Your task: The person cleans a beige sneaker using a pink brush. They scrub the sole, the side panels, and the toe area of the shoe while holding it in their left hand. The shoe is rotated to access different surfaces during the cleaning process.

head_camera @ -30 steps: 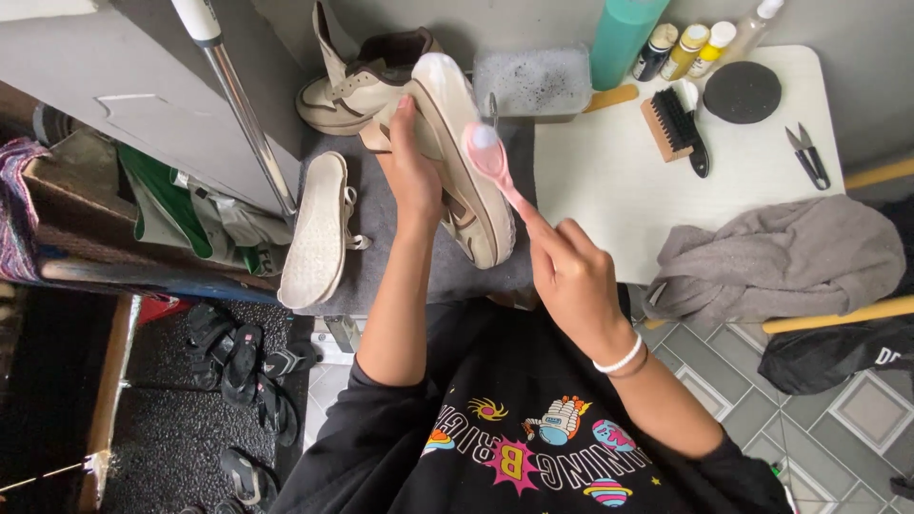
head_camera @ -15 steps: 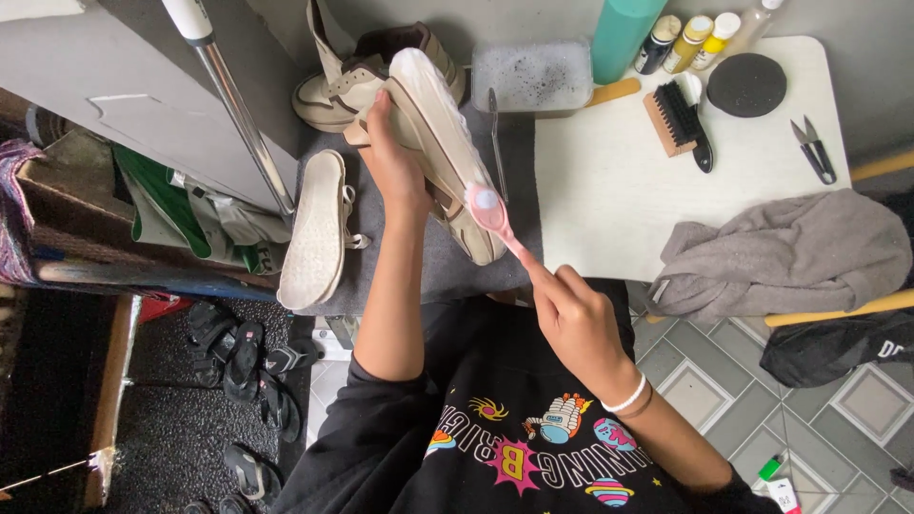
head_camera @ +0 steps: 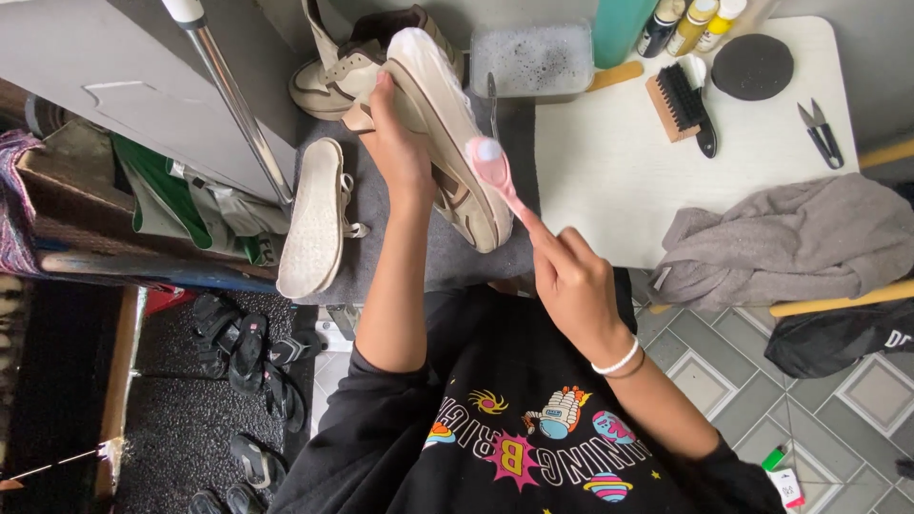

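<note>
- White table (head_camera: pixel 609 181) at upper right, bearing a crumpled grey cloth (head_camera: pixel 790 243), a wooden brush with black bristles (head_camera: pixel 678 101), a round black pad (head_camera: pixel 752 67), small black snips (head_camera: pixel 819 128) and a few bottles (head_camera: pixel 687 23) along the far edge.
- Clear tub of soapy water (head_camera: pixel 533 59) just beside the table's far left corner.
- Cream sneaker (head_camera: pixel 447 133) raised sole-up over a dark grey mat (head_camera: pixel 419 257), tilted, toe pointing toward the body.
- Second matching sneaker (head_camera: pixel 333 67) lying behind it; a loose insole (head_camera: pixel 312 217) to the left on the mat.
- Left hand (head_camera: pixel 400 152) wrapped around the raised sneaker's side, fingers closed on it.
- Right hand (head_camera: pixel 571 281) closed on a pink brush (head_camera: pixel 493 169), forefinger stretched along the handle, head touching the sole's edge.
</note>
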